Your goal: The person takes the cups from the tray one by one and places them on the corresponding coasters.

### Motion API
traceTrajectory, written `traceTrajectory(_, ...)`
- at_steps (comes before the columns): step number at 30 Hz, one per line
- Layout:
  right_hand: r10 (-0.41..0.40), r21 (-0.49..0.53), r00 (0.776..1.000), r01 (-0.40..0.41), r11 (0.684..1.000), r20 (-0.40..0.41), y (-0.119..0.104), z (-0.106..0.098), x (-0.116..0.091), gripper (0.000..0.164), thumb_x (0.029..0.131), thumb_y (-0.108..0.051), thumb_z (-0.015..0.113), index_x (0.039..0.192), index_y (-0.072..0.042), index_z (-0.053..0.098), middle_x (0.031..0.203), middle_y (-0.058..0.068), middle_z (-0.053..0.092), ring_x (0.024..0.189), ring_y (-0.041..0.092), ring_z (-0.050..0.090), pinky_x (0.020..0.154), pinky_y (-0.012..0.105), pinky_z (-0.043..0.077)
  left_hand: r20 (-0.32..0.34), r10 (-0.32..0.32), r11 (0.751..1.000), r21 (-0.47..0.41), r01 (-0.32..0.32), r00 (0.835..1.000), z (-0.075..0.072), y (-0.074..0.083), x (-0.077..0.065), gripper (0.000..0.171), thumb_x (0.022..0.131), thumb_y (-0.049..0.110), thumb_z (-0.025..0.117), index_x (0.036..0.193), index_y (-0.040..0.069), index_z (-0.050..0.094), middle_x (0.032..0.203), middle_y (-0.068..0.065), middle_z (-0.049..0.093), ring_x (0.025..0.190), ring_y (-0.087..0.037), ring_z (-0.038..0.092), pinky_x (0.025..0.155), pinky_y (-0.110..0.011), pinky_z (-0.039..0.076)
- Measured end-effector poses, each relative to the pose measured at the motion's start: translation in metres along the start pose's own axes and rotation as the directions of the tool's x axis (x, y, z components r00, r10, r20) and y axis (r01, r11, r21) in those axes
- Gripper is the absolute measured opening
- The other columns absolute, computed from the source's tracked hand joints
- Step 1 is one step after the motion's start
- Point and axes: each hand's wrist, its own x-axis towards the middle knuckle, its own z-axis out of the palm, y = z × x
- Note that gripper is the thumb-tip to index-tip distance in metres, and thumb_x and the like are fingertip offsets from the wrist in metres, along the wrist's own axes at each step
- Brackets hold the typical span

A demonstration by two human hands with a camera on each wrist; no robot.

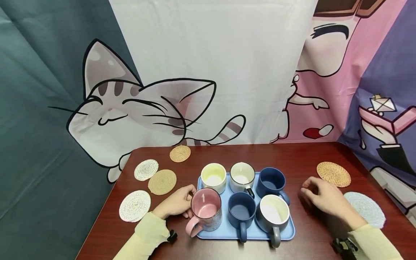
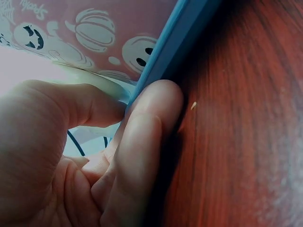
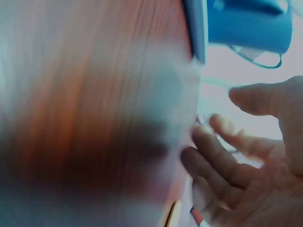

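My left hand (image 1: pixel 177 202) pinches the left rim of a light blue tray (image 1: pixel 224 233); in the left wrist view the thumb and fingers close around the tray edge (image 2: pixel 163 47). A pink mug (image 1: pixel 205 209) stands on the tray beside those fingers. Also on the tray are a yellow-lined cup (image 1: pixel 213 177), a white mug (image 1: pixel 242 177) with a black handle, two navy mugs (image 1: pixel 271 180), and a grey mug (image 1: pixel 274 215) with a white inside. My right hand (image 1: pixel 326 196), holding nothing, is over the table to the tray's right, with its fingers loosely bent.
Woven coasters lie on the brown table (image 1: pixel 260 155): several at the left, including a white one (image 1: pixel 134 206) and a tan one (image 1: pixel 162 182). At the right are a straw-coloured coaster (image 1: pixel 333 174) and a pale blue one (image 1: pixel 365 209). A printed curtain (image 1: pixel 253 72) hangs behind the table.
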Motion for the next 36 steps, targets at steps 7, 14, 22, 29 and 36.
traceTrajectory(7,-0.049,-0.103,0.992,0.037,0.994,-0.117,0.031,-0.006,0.015,0.028,0.087,-0.025,0.080,0.106,-0.007,0.069,0.098,0.017,0.066,0.087,0.036,0.065,0.072,0.053,0.050,0.004,-0.006,1.000,-0.014,0.006,1.000,0.000,-0.001,0.002,0.012,0.095,-0.001,0.053,0.105,0.005,0.053,0.061,-0.003,0.068,0.047,-0.009,0.065,0.046,-0.029,0.056)
traceTrajectory(14,-0.010,-0.211,0.994,-0.013,0.977,-0.109,0.054,-0.018,0.024,0.058,0.086,-0.029,0.079,0.126,0.007,0.057,0.123,0.045,0.049,0.108,0.064,0.049,0.088,0.075,0.041,0.001,-0.009,1.000,-0.012,0.009,1.000,0.000,0.001,0.002,0.010,0.096,0.003,0.057,0.105,0.005,0.054,0.061,-0.002,0.067,0.047,-0.009,0.065,0.046,-0.028,0.056)
traceTrajectory(22,0.110,-0.264,0.994,-0.099,0.959,0.027,0.068,-0.028,0.029,0.063,0.093,-0.036,0.070,0.130,0.010,0.050,0.129,0.048,0.042,0.110,0.071,0.047,0.087,0.078,0.043,0.001,-0.007,0.999,-0.035,0.007,1.000,0.001,0.001,0.001,0.013,0.094,0.002,0.060,0.105,0.003,0.053,0.060,-0.003,0.067,0.046,-0.009,0.064,0.045,-0.028,0.055)
traceTrajectory(29,0.059,-0.278,0.998,-0.049,0.959,0.028,0.069,-0.025,0.031,0.054,0.088,-0.024,0.072,0.123,0.013,0.054,0.120,0.047,0.050,0.105,0.066,0.054,0.089,0.073,0.045,0.002,-0.014,1.000,-0.021,0.014,1.000,0.001,-0.001,0.002,0.011,0.095,0.002,0.058,0.105,0.004,0.053,0.060,-0.002,0.066,0.046,-0.009,0.064,0.046,-0.028,0.055)
traceTrajectory(36,-0.044,-0.304,0.999,0.033,0.952,-0.031,0.064,-0.017,0.035,0.045,0.080,-0.010,0.071,0.117,0.013,0.057,0.113,0.045,0.054,0.105,0.062,0.055,0.093,0.070,0.045,0.003,-0.011,1.000,-0.027,0.011,1.000,0.001,-0.003,0.002,0.013,0.096,0.006,0.062,0.106,0.004,0.053,0.061,-0.003,0.067,0.047,-0.009,0.064,0.046,-0.029,0.056)
